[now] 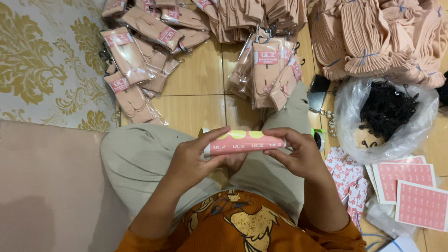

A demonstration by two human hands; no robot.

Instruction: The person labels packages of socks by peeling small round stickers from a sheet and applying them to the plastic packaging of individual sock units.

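Both hands hold a rolled sheet of pink stickers (245,142), with yellow ovals along its top, level above my lap. My left hand (196,157) grips the roll's left end, fingers wrapped over the front. My right hand (298,154) holds the right end with thumb and fingers. I sit cross-legged in pale trousers on a tiled floor.
Packed peach socks in clear bags lie ahead (268,70) and far left (135,70). Bundles of loose peach socks (373,37) pile at the top right. A clear bag of black hooks (387,112), a phone (318,92) and pink sticker sheets (410,191) are to my right.
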